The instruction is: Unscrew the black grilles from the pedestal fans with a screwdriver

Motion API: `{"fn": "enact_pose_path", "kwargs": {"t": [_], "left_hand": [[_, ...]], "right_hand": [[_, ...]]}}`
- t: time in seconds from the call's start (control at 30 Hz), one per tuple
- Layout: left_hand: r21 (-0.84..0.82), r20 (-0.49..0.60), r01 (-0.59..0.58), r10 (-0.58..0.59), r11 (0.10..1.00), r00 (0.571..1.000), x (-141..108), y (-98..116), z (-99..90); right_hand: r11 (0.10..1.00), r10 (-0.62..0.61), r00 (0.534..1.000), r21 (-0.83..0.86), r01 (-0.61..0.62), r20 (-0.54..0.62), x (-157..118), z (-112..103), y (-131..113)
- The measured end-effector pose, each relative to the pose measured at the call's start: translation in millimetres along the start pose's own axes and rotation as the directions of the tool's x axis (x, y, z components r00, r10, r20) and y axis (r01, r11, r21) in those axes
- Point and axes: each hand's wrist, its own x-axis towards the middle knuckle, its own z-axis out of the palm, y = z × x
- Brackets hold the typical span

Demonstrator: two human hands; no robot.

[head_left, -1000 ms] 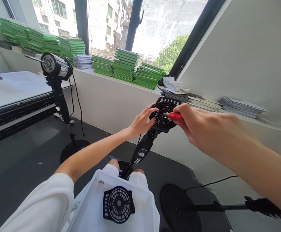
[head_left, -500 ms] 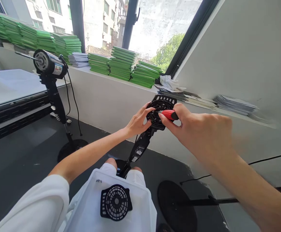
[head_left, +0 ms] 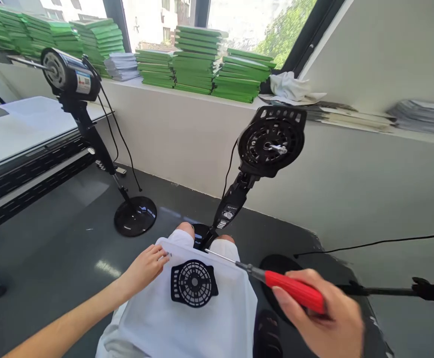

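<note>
Since the earlier frame, your right hand (head_left: 332,313) and left hand (head_left: 142,271) are moving down, away from the vented fan mount (head_left: 254,144). Nearest, your right hand is gripping the red-handled screwdriver (head_left: 295,291), with fingers closed around the handle. Its long axis is running from this hand up and to the left, the tip pointing toward the left-hand side, above the far rim of the white tray (head_left: 183,330).

Your left hand is reaching over the far left corner of the tray, fingers bent and close together, touching or almost touching the small dark screws (head_left: 169,254). I cannot tell if it is pinching one. The black vented cover (head_left: 195,282) is lying flat in the tray, just to the right of the left fingertips; your left hand is being nearer to it than the right.

Beyond the tray, the fan mount is standing on its pole, with no hand touching it. Farther left, a second fan motor (head_left: 88,87) is resting on its stand, and green stacks (head_left: 196,72) are lining the windowsill.
</note>
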Motion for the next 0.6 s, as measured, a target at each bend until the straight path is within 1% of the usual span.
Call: {"fn": "enact_pose_path", "kwargs": {"t": [0.07,0.1,0.13,0.2,0.27,0.33,0.4,0.5,0.6], "left_hand": [[0.11,0.086,0.003,-0.013,0.994,0.996,-10.7,6.9,16.1],[0.143,0.112,-0.015,-0.001,0.99,0.994,-10.8,10.0,23.4],[0.164,0.134,-0.033,0.011,0.986,0.991,-8.9,12.9,30.7],[0.185,0.175,-0.044,0.012,0.982,0.985,-3.4,17.7,45.7],[0.2,0.215,-0.036,-0.008,0.979,0.977,0.3,21.4,59.7],[0.198,0.241,-0.024,-0.025,0.98,0.97,1.1,24.0,69.9],[0.161,0.252,-0.003,-0.038,0.987,0.967,1.6,25.7,73.1],[0.045,0.297,0.079,-0.089,0.996,0.951,8.1,26.3,64.9],[-0.076,0.386,0.19,-0.147,0.979,0.911,21.2,24.4,52.0]], "right_hand": [[0.991,0.054,0.994,0.116,-0.066,0.1,-21.9,40.8,6.3],[0.982,0.049,0.991,0.174,-0.07,0.123,-32.4,60.1,7.2],[0.971,0.017,0.992,0.235,-0.046,0.127,-42.9,77.8,7.0],[0.935,-0.096,0.993,0.349,0.066,0.07,-64.5,106.9,5.2],[0.923,-0.122,0.992,0.372,0.097,0.044,-86.2,127.8,4.2],[0.924,-0.101,0.993,0.375,0.073,0.056,-106.6,142.5,5.3],[0.923,-0.054,0.997,0.384,0.028,0.059,-123.7,153.0,8.0],[0.911,0.023,0.998,0.411,-0.046,0.062,-138.8,162.7,11.7],[0.892,0.061,0.992,0.441,-0.102,0.106,-141.5,166.8,12.0]]}}
